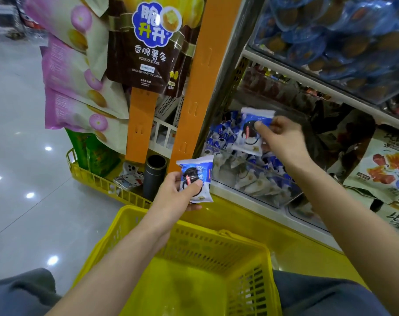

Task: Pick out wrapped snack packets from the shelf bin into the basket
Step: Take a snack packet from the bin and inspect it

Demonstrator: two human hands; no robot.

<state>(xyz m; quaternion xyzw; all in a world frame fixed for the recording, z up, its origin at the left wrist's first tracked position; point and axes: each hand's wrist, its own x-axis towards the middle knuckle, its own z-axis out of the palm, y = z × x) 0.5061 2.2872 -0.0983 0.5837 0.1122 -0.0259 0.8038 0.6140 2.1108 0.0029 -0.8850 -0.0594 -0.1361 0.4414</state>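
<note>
The yellow basket (pixel 216 233) shows no packets yet: the left grip (pixel 180 192) pinches one blue packet (pixel 197 176) above its far rim, while the right grip (pixel 282 137) pinches a second packet (pixel 251 133) over the still-full shelf bin (pixel 262 179).

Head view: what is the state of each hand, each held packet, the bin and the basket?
Left hand, grips the first snack packet, which is sealed.
Right hand, pinches the second snack packet over the bin.
Clear shelf bin, open on top, holds many packets.
Yellow basket, open, no packet visible inside.
</note>
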